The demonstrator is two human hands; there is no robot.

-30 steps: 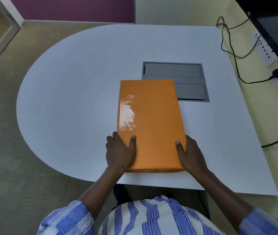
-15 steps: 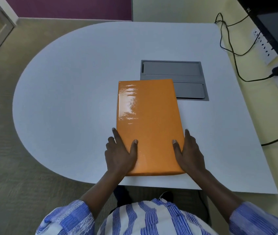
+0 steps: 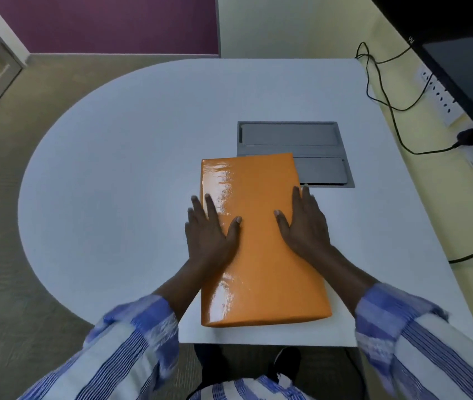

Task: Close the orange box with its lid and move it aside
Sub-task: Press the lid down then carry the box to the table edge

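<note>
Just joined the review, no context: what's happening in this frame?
A person has both hands flat on a closed orange box on the white table: left hand along its left edge, right hand along the right. Lid looks on. The box's far corner overlaps the grey cable hatch. It hasn't been set aside yet.

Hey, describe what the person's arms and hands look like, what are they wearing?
Both hands are bare: the left hand and the right hand show no gloves, rings or watch. The forearms are uncovered, with the sleeves pushed up. The left sleeve and right sleeve are loose white fabric with blue stripes, matching the shirt at the bottom of the view.
</note>
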